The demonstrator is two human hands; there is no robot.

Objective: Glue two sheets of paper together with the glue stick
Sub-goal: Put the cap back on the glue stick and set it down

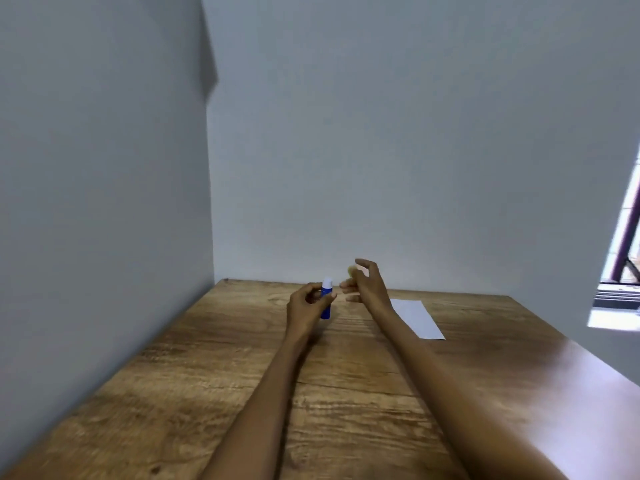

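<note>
Left hand [306, 308] grips the blue glue stick [326, 299] upright above the wooden table [242, 393]; right hand [363, 284] pinches a pale cap [352, 270] beside it. White paper [417, 318] lies flat to the right, grey walls [346, 133] boxing the corner.

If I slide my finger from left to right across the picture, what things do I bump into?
left hand → blue glue stick → right hand → white paper → window

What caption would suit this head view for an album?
Left hand holds a blue glue stick, right hand a small pale object, paper beside.
</note>
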